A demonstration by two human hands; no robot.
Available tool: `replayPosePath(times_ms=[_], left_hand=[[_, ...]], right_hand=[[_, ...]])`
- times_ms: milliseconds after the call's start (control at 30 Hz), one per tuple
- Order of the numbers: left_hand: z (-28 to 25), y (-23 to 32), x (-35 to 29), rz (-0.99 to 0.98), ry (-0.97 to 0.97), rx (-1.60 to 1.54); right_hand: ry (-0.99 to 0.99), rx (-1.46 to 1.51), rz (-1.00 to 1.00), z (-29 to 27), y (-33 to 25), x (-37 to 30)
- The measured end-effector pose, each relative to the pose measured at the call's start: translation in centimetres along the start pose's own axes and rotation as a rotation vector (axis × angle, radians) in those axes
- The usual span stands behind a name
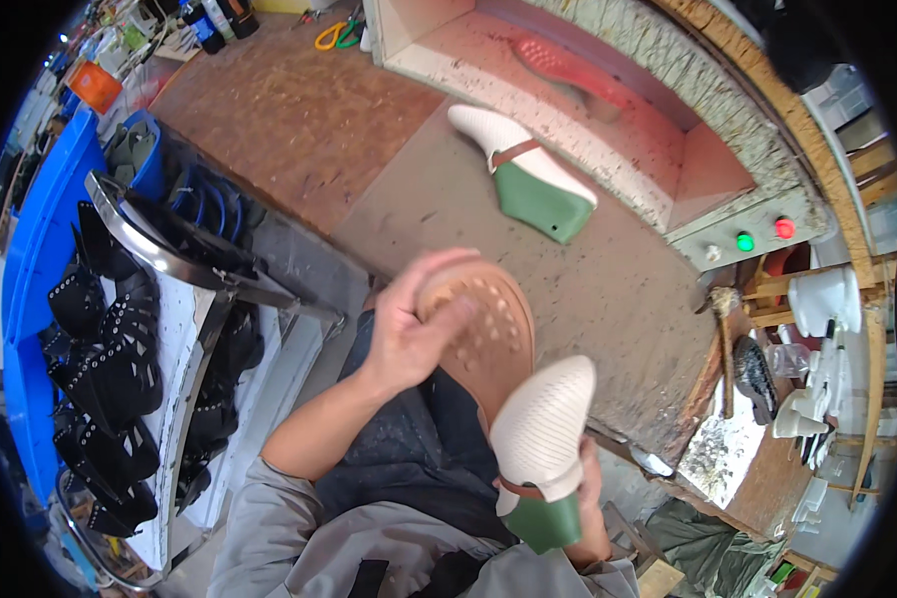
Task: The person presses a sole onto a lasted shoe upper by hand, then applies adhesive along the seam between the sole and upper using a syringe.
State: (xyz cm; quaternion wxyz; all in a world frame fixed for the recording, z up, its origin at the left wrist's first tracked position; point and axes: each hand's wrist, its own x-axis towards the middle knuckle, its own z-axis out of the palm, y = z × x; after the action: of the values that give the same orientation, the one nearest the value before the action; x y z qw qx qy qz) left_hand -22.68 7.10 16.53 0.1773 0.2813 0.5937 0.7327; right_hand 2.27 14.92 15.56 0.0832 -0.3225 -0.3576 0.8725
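My left hand (401,334) grips a tan shoe sole (508,344) by its wide end, the thumb lying across the raised dots on its face. Partly hidden behind the green end, my right hand (590,483) holds a shoe last (545,424) with a ribbed white upper, a brown strap and a green body. The sole's narrow end is close to the white upper; whether they touch, I cannot tell. Beyond my hands, a matching white and green shoe last (543,199) lies on its side on the workbench (409,219).
A box lit red inside (658,149) stands at the back, holding another sole (568,72). Green (746,241) and red buttons (784,228) sit on its front. Left is a rack (174,369) of black studded shoe uppers (110,379). A hammer (725,344) and brush (754,379) lie right.
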Motion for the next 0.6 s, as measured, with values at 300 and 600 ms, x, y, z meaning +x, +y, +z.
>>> replayPosePath(times_ms=[300, 600], left_hand=[[-2.3, -8.0, -6.0, -0.172, -0.315, -0.055], [-1.4, -9.2, -6.8, -0.624, -0.497, -1.116]], right_hand=[[-0.042, -0.267, 0.079, -1.6, 6.9, 2.1], [0.003, -0.251, 0.081, -0.7, 7.0, 2.1]])
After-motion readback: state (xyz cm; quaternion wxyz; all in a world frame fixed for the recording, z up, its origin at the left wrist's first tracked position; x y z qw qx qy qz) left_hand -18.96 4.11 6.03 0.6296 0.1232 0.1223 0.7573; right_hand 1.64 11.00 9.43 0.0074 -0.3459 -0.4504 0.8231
